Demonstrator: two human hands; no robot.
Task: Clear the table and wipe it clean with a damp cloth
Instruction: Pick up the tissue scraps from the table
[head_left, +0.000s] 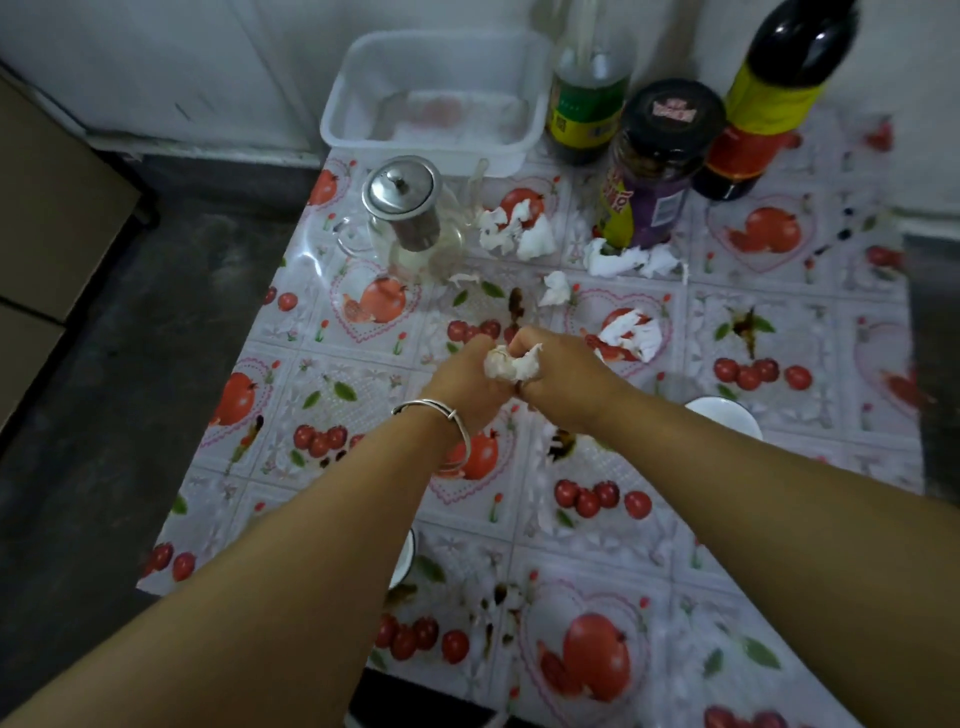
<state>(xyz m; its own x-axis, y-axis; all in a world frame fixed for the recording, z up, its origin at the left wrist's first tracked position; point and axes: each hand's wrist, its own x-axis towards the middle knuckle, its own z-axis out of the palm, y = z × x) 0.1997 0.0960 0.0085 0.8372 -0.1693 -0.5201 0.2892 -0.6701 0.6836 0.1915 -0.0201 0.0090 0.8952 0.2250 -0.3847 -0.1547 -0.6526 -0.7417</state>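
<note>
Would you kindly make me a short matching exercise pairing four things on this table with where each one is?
Things:
1. white plastic tub
2. glass teapot
3. crumpled tissue wad
4. dark-lidded jar

Places:
A. held between left hand and right hand
B. far edge of the table, against the wall
C. between the two tall bottles
D. just in front of the tub, metal lid on

Pairs: 1-B, 2-D, 3-A, 4-C
</note>
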